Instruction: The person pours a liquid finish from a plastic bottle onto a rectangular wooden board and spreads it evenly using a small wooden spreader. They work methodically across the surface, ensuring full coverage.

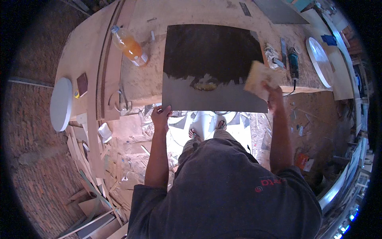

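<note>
Though cluttered, workbench [143, 83] under panel [213, 65], near brickwork [34, 167].

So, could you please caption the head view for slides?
Left hand touches partly darkened grey sheet; right hand holds flat tan piece.

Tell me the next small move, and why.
Perhaps draw the pale flat piece in the right hand through the amber patch toward the near edge of the grey sheet: dark coating covers its far part, its near strip looks bare, and the left hand is at its near-left corner.
</note>
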Tool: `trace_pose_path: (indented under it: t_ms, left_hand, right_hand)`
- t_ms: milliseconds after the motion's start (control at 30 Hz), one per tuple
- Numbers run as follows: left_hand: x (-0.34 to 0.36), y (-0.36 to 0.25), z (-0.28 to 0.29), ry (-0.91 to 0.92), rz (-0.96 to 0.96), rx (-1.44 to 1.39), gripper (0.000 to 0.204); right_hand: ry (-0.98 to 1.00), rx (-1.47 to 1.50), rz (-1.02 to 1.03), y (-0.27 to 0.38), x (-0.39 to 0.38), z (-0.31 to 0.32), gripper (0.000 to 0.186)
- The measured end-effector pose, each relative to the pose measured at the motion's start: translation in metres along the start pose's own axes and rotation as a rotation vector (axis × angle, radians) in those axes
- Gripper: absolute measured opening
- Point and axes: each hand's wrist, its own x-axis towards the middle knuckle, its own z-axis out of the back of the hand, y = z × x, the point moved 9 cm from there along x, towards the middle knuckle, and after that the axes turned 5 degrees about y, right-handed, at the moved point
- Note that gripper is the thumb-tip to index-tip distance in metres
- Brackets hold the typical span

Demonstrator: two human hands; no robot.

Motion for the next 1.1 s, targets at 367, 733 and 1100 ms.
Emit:
trace_pose_path:
  t_ms: [367,733,1100]
  left_hand:
    - [-0.014,0.043,-0.067,0.264,0.112,-0.095,0.028]
    - [0.003,0.065,-0.080,0.275,0.244,-0.435,0.043]
    - [0.002,0.054,-0.072,0.430,-0.191,0.307,0.041]
  right_hand:
    - [0.411,-1.443,0.387,0.037,0.009,-0.231,0.037]
    - [0.567,-1.513,0.353,0.018,-0.046,-0.241,0.037]
    - [0.513,-0.551,-0.071,-0.018,-0.080,-0.126,0.031]
